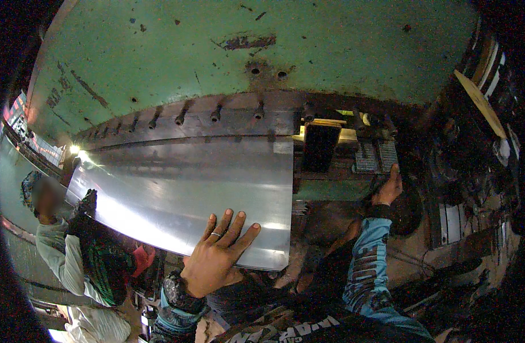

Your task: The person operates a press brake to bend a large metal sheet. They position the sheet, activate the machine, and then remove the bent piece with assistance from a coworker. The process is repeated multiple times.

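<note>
A large shiny metal sheet (188,188) reaches from beneath the clamp bar of a green press machine (331,51) toward me. My left hand (219,257) lies on the sheet's near edge, fingers spread on its top face, a ring on one finger. At the right, my right hand (390,187) is at the front corner of a ribbed metal block (372,157) on the machine. Its fingers look curled, and what they hold, if anything, is hidden. A co-worker's gloved hand (86,203) is at the sheet's far left end.
Bolts (215,116) line the dark clamp bar (239,123). A dark upright plate (321,147) stands just right of the sheet. The co-worker (57,240) stands at the left. Cluttered equipment (451,148) fills the right side, and a bright lamp (74,149) glows at the far left.
</note>
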A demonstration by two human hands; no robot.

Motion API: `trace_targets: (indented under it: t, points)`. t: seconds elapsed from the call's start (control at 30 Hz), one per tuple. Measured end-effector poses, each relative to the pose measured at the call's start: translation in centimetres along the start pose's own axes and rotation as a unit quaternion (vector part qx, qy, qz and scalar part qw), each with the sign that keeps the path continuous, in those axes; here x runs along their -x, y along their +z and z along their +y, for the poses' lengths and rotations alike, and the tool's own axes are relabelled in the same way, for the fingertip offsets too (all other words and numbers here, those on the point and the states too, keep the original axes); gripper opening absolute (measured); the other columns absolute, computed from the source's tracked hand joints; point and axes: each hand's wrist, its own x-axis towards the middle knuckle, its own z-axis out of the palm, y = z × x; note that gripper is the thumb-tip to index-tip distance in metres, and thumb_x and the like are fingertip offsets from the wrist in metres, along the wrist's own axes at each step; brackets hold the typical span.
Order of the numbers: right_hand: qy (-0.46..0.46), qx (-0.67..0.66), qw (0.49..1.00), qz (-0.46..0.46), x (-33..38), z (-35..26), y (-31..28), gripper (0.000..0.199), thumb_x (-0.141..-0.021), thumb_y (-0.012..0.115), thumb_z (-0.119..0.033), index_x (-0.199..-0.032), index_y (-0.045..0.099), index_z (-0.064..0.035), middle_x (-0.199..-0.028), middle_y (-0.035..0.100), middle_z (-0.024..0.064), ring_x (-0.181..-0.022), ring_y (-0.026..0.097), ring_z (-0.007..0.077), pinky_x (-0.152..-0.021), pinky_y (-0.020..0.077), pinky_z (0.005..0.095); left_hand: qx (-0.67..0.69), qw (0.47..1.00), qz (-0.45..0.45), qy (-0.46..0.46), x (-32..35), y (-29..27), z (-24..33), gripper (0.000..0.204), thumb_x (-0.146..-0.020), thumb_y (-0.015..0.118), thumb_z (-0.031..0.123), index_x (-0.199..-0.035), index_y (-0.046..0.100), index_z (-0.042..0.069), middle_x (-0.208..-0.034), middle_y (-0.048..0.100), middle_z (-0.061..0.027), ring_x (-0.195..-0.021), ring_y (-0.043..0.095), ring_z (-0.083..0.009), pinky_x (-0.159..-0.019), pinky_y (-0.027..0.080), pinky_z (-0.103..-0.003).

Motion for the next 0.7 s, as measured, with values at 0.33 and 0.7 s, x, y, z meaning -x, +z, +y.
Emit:
trace_targets:
  t: [0.33, 0.7]
  points:
    - [-0.128, 0.087, 0.979, 0.132, 4.0, -2.1, 0.4, 0.08, -0.09, 0.079, -0.056, -0.138, 0.058, 0.0041, -0.126, 0.063, 0.0179, -0.112, 0.059, 0.0325, -0.104, 0.0464, 0.046, 0.02, 1.0, 0.012, 0.007, 0.1, 0.0, -0.1, 0.103, -0.074, 0.081, 0.059, -0.16, 0.044, 0.016, -0.162, 0.042, -0.0251, -0.15, 0.038, -0.0509, -0.124, 0.028, -0.063]
    - [-0.353, 0.274, 0.89, -0.088, 19.6, -2.4, 11.9, 0.111, -0.074, 0.094, -0.044, -0.156, 0.037, 0.0026, -0.145, 0.043, 0.0296, -0.134, 0.044, 0.0465, -0.113, 0.0381, 0.0555, -0.007, 1.0, 0.008, 0.006, 0.2, 0.4, -0.2, 0.107, -0.069, 0.081, 0.057, -0.161, 0.043, 0.017, -0.163, 0.041, -0.0227, -0.15, 0.038, -0.0486, -0.124, 0.029, -0.061]
